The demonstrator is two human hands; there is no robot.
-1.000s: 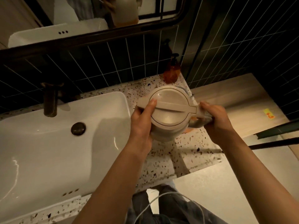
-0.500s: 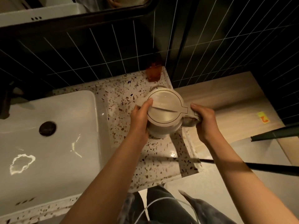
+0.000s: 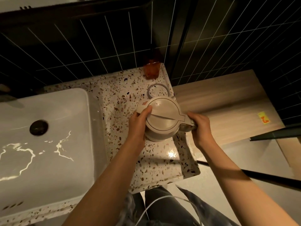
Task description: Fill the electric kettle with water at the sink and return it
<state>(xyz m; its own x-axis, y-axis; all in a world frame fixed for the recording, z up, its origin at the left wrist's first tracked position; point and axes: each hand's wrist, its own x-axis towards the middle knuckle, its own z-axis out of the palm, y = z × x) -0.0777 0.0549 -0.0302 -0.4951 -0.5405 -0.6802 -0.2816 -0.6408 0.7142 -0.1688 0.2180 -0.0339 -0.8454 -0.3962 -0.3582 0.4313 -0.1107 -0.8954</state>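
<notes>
Amber soap bottle [image 3: 151, 71] by tiles [image 3: 97, 46]

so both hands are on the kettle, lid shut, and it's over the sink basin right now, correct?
Not quite. In the head view the kettle is over the speckled countertop, to the right of the sink basin, not over it. The rest holds: the left hand is at the spout side, the right hand is on the handle, and the lid is shut.

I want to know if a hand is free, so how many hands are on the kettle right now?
2. The left hand holds the kettle at its spout side; the right hand grips the handle.
</notes>
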